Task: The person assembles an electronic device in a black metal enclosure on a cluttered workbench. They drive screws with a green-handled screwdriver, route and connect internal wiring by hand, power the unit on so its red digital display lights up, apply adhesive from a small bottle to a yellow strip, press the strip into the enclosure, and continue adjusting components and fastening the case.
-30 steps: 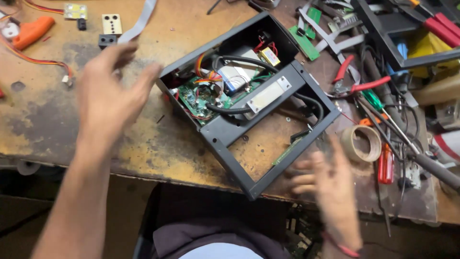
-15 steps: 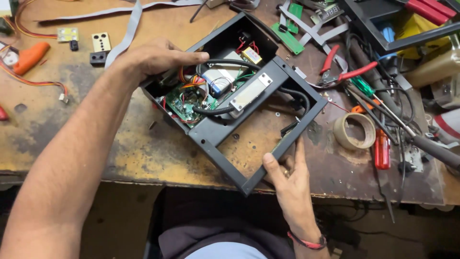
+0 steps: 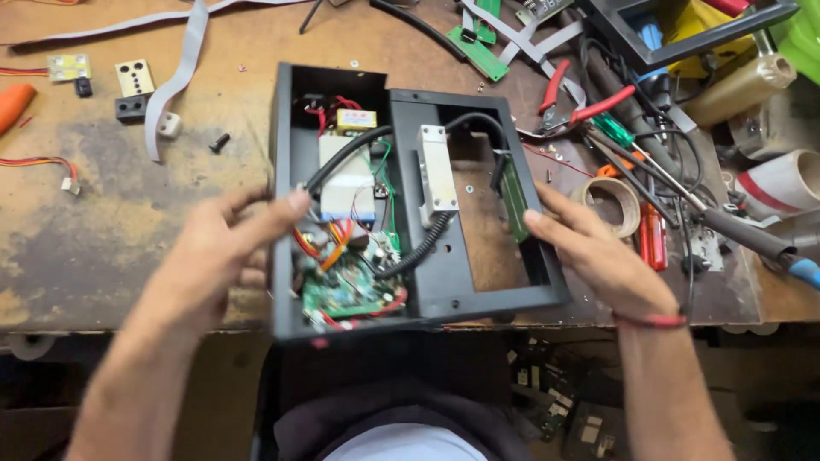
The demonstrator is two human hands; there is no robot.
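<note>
The black case [image 3: 427,294] lies open at the near edge of the workbench [image 3: 102,230]. The left hand [image 3: 209,260] has loosely spread fingers, the tips touching the left wall of the case. The right hand [image 3: 598,256] lies flat against the right wall, fingers stretched and close together.

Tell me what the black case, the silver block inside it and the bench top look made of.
Black case: likely sheet metal painted matt black, judging by its thin, sharply folded walls.
Silver block: bare metal, probably aluminium, with a dull brushed sheen.
Bench top: wood or board, brown, worn and stained with dark patches.
</note>
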